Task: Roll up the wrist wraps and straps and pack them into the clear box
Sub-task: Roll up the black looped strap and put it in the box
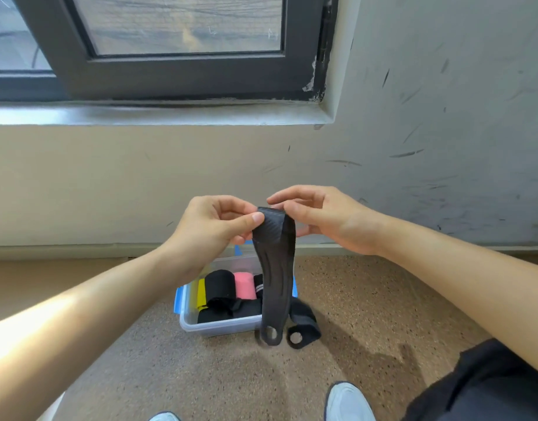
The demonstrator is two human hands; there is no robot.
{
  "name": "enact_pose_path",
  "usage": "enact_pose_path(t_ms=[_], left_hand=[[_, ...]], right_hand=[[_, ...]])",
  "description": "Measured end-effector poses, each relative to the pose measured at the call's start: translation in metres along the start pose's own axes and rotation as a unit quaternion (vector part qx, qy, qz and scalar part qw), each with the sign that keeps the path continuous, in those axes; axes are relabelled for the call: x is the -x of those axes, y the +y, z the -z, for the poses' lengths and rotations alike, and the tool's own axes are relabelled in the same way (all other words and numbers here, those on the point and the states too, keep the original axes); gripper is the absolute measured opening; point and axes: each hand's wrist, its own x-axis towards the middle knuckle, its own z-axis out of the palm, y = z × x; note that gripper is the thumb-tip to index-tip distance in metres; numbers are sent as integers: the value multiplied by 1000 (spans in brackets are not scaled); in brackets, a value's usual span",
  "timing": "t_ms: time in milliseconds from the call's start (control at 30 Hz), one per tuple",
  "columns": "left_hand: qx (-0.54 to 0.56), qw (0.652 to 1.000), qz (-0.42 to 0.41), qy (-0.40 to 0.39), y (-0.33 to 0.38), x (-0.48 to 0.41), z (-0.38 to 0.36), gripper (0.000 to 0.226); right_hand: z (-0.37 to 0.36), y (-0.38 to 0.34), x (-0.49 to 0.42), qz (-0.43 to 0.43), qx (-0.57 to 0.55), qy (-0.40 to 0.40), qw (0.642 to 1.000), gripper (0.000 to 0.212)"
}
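The speckled floor point(368, 299) bears the clear box point(222, 326), which holds rolled wraps point(244, 285) in black, pink and yellow. Above it hangs a black strap point(275, 268), its top end pinched by the left hand point(213, 226) and, it seems, by the right hand point(319, 217).

Black strap point(275, 287) hanging over the open clear box point(219, 328)

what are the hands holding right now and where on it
The left hand and right hand both pinch the top end of a long black textured strap; the rest hangs down, holed end lowest.
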Motion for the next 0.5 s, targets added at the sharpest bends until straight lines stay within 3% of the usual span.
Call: enact_pose_path(t_ms=[100, 233, 367, 500], left_hand=[[41, 999, 18, 16, -2, 1, -4, 4], [81, 995, 22, 44, -1, 0, -9, 10], [-9, 998, -34, 54, 0, -3, -7, 16], [-13, 998, -23, -60, -2, -2, 1, 28]], right_hand=[[-8, -1, 3, 37, 78, 27, 996, 43], [-14, 1, -1, 63, 64, 94, 992, 32], [-13, 0, 0, 55, 18, 101, 993, 24], [-14, -6, 3, 52, -22, 97, 994, 25]])
